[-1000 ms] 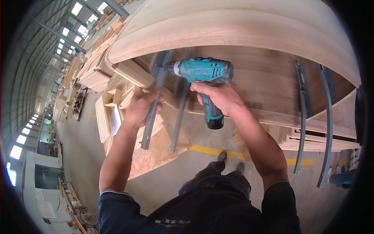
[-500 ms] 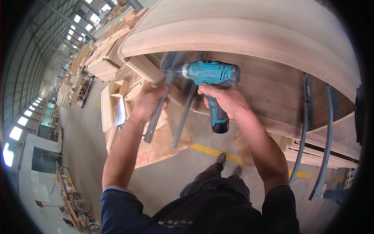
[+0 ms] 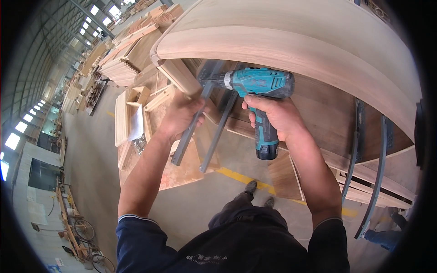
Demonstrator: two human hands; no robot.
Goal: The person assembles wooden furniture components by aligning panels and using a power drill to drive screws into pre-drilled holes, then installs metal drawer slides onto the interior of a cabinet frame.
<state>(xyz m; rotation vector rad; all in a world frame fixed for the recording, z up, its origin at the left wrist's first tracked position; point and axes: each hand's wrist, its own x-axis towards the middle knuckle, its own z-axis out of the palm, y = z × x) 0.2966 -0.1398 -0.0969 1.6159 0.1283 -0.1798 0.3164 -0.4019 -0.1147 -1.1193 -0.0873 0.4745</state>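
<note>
My right hand (image 3: 280,117) is wrapped round the grip of a teal and black cordless drill (image 3: 261,82). The drill lies level, its chuck pointing left at a grey metal drawer slide (image 3: 193,129) on the inner side of a wooden cabinet (image 3: 273,38); the tip of the bit is hard to make out there. Somewhat blurred, my left hand (image 3: 180,117) closes round that slide by the cabinet's front post (image 3: 180,77). A second slide (image 3: 216,136) juts out beside it, just below the drill.
More slides (image 3: 378,182) stick out of the cabinet at right. A low wooden bench (image 3: 182,179) at left bears an open wooden box (image 3: 136,96), paper and small hardware. A wooden panel (image 3: 284,177) leans below the cabinet. Another person's leg (image 3: 384,239) shows at far right.
The cabinet, drill and both hands sit slightly further right in the picture, as the view has shifted. Both hands keep their holds, and the drill still points at the slide.
</note>
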